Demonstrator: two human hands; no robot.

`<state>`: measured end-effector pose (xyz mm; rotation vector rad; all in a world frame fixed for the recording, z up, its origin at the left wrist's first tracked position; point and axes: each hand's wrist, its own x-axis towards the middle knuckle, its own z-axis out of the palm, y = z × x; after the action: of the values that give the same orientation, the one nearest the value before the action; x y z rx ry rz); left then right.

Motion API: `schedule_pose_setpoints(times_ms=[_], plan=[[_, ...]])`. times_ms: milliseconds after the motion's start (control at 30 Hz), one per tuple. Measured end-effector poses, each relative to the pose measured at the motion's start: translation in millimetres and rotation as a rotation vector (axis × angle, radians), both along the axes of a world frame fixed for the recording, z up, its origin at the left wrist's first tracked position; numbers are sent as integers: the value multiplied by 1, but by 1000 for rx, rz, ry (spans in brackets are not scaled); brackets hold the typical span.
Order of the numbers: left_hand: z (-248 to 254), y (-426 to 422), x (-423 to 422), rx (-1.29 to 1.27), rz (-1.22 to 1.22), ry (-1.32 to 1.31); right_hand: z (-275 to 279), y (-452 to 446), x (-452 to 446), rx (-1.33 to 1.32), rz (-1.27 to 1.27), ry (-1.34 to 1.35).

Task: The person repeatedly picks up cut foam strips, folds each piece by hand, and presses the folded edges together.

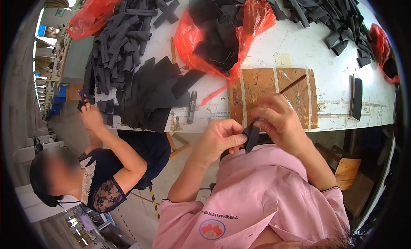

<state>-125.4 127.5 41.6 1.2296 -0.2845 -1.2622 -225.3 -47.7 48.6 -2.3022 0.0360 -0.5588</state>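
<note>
Just in front of the table's near edge, my left hand point(227, 137) pinches a small black fabric piece point(251, 139) between thumb and fingers. My right hand point(274, 118) grips the same piece from the other side, its fingers bent over the upper end. The piece hangs between the two hands above my lap. Beyond them lies a worn brown board point(257, 88) with pale tape strips, and a thin dark stick point(293, 84) rests on it. Silver snips point(192, 107) lie on the table left of the board.
An open red bag point(188, 39) of black pieces stands behind the board. Black strips point(122, 43) and flat black pieces point(150, 90) lie left, more strips point(308, 9) back right. A black bar point(356, 97) lies right. A co-worker point(111, 172) sits left, hands at the table.
</note>
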Motion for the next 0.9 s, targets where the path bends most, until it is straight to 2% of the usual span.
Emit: schedule_pose_setpoints(times_ms=[33,67,100,133,200,233,267,300,333,433,467,500,600,700,733,833,867,900], plan=[[2,-2,-6,-2,64,-56,5,6,-3,0,-24,-11],[12,-5,-16,132,122,-260,10,11,-8,-2,-50,-23],[13,-8,-24,71,182,-314,13,16,-13,-6,-72,-35],[13,-11,-33,12,242,-364,9,21,-18,206,-38,36],[11,-16,-46,-11,341,-426,6,25,-24,360,-32,111],[4,-18,-50,21,362,-568,2,25,-26,437,-28,150],[-7,-18,-53,54,383,-711,-10,25,-24,386,-59,16],[-13,-22,-56,89,403,-853,-13,26,-23,280,-75,-5],[-10,-30,-63,143,510,-1143,-15,27,-22,173,-90,-24],[-27,-41,-70,200,646,-1262,-22,34,-20,-15,-188,10],[-30,-41,-69,180,625,-1315,-24,33,-20,-52,-212,54],[-29,-41,-69,158,639,-1031,-26,31,-21,-88,-239,99],[-24,-32,-54,52,583,-111,-42,24,-24,135,-280,35],[-17,-25,-42,-284,411,211,-36,15,-29,491,-86,29],[-17,-26,-41,-286,351,214,-39,14,-30,679,-41,66],[-27,-27,-41,-39,372,26,-50,13,-31,1209,69,190],[-30,-40,-47,-65,531,-134,-53,15,-31,1370,89,242],[-33,-42,-51,3,546,-338,-54,18,-31,1529,110,294]])
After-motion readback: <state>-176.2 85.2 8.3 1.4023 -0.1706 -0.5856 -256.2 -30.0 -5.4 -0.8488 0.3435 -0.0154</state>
